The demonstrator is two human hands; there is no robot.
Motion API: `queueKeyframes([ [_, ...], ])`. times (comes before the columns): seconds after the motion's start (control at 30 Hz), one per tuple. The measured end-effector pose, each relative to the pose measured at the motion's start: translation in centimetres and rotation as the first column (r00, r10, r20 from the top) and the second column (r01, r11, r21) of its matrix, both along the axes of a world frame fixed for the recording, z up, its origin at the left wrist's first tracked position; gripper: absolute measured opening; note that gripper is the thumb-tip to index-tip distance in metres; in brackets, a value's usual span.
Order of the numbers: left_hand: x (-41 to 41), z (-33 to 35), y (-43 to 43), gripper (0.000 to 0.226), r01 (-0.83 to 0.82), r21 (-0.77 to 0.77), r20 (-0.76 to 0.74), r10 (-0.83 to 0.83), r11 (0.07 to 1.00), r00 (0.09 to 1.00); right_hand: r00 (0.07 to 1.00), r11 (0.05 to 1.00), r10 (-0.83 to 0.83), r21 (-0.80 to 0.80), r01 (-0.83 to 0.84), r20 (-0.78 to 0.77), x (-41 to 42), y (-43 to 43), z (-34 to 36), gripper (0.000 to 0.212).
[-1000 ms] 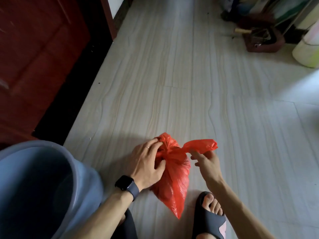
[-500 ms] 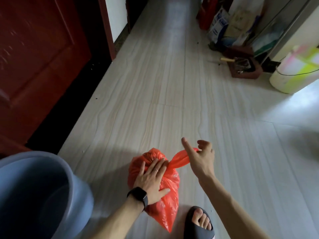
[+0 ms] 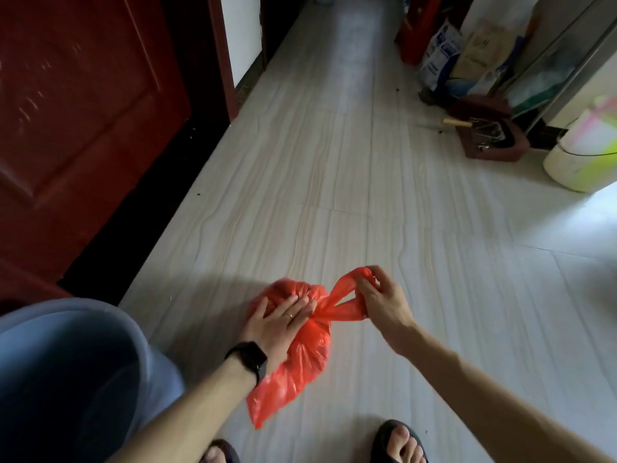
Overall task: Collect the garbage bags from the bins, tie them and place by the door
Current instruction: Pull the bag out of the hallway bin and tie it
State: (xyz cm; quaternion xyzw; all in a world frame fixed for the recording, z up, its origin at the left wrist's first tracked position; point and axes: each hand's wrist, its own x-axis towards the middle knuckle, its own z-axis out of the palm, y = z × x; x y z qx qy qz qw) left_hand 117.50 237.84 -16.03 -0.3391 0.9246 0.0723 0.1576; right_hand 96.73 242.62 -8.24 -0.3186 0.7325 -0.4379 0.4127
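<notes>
Blue bin (image 3: 66, 362) sits near left by the dark red door (image 3: 83, 111). Left hand (image 3: 277, 325) lies flat, fingers straight, pressing the top of the red garbage bag (image 3: 300, 362) on the floor tiles. Right hand (image 3: 380, 302) has fingers curled, pinching the bag's twisted handles just right of the knot.

The floor (image 3: 367, 195) is pale tile with a wavy wood-grain pattern, edged on the left by a black strip (image 3: 150, 208) at the foot of the red door (image 3: 83, 111). Near the bottom a red garbage bag (image 3: 300, 369) lies on it, with a blue-grey bin (image 3: 83, 379) standing to its left and two dark slippers (image 3: 400, 442) at the lower edge. Far right, well apart from the bag, stand a brown box (image 3: 490, 152), a pale yellow-green container (image 3: 581, 162) and leaning sacks (image 3: 440, 51). A few dark specks dot the tiles.
</notes>
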Motion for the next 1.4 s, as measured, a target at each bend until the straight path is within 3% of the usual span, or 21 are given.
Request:
queueKeyframes([
  [0.13, -0.3, 0.5, -3.4, 0.075, 0.103, -0.003, 0.046, -0.103, 0.995, 0.994, 0.990, 0.990, 0.120, 0.067, -0.125, 0.067, -0.1, -3.3, -0.2, 0.016],
  [0.33, -1.1, -2.5, -3.9, 0.086, -0.029, -0.038, -0.109, 0.024, 0.999, 0.994, 0.984, 0.999, 0.031, 0.021, -0.035, 0.175, 0.1, -8.5, -0.1, 0.011],
  [0.5, 0.0, -4.4, -3.7, 0.092, -0.013, -0.131, -0.232, -0.018, 0.991, 0.973, 0.957, 0.996, -0.001, 0.086, -0.025, 0.289, 0.2, -7.7, 0.2, 0.012],
  [0.67, -0.1, -5.6, -3.9, 0.100, -0.032, -0.120, -0.180, 0.010, 0.992, 0.984, 0.947, 0.988, -0.022, 0.151, -0.029, 0.320, 1.1, -7.4, -0.9, 0.014],
  [0.8, -0.9, -4.5, -3.5, 0.088, -0.061, -0.010, -0.029, 0.060, 0.998, 0.998, 0.964, 0.968, 0.009, 0.239, -0.076, 0.267, 2.8, -6.6, -1.6, 0.016],
  [0.97, -3.6, 0.3, -3.8, 0.071, -0.187, 0.237, 0.240, 0.129, 0.953, 0.962, 0.975, 0.890, 0.118, 0.416, -0.188, 0.187, 4.6, -5.1, 0.6, 0.007],
  [1.07, -4.9, 4.6, -4.9, 0.063, -0.382, 0.469, 0.360, 0.222, 0.796, 0.906, 0.966, 0.827, 0.160, 0.506, -0.244, 0.204, 4.4, -5.0, 3.4, 0.016],
  [1.2, -4.1, 14.3, -5.2, 0.040, -0.469, 0.516, 0.388, 0.292, 0.717, 0.874, 0.949, 0.759, 0.205, 0.572, -0.309, 0.241, 3.3, -5.3, 11.2, 0.012],
  [1.4, -2.0, 30.4, -5.6, 0.047, -0.549, 0.553, 0.451, 0.330, 0.627, 0.830, 0.937, 0.732, 0.336, 0.598, -0.326, 0.100, 2.1, -5.0, 26.1, 0.019],
])
